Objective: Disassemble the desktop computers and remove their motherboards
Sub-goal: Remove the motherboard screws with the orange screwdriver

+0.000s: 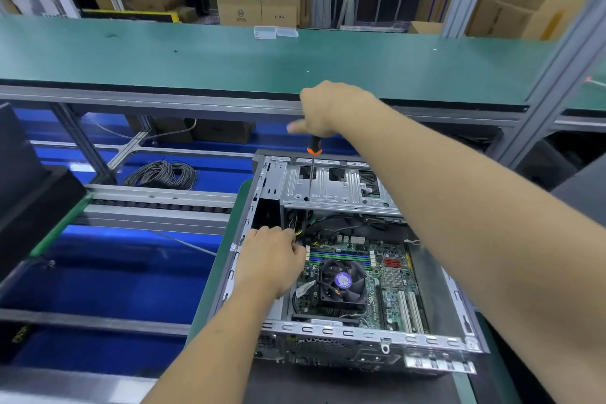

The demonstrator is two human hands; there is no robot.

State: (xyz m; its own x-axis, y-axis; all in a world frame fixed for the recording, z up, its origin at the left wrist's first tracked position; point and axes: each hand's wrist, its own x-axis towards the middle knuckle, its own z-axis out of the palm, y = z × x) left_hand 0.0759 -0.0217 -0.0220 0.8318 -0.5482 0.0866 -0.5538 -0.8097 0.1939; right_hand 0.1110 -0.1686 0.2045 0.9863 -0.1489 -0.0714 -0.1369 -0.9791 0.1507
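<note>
green bench (pixel 210 289) | on it: open computer case (pixel 360 334)

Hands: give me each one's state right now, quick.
Left hand: fingers curled on the cables inside the computer case.
Right hand: gripping the screwdriver, tip down on the drive cage.

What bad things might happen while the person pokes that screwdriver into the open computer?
The screwdriver stands nearly upright with its tip at the metal drive cage; if the right hand slips, the tip might drop toward the motherboard below and scratch it.

The left hand reaches in among the cables beside the case wall; a hard tug might damage a connector, and the sheet-metal edge might scrape the fingers.
</note>
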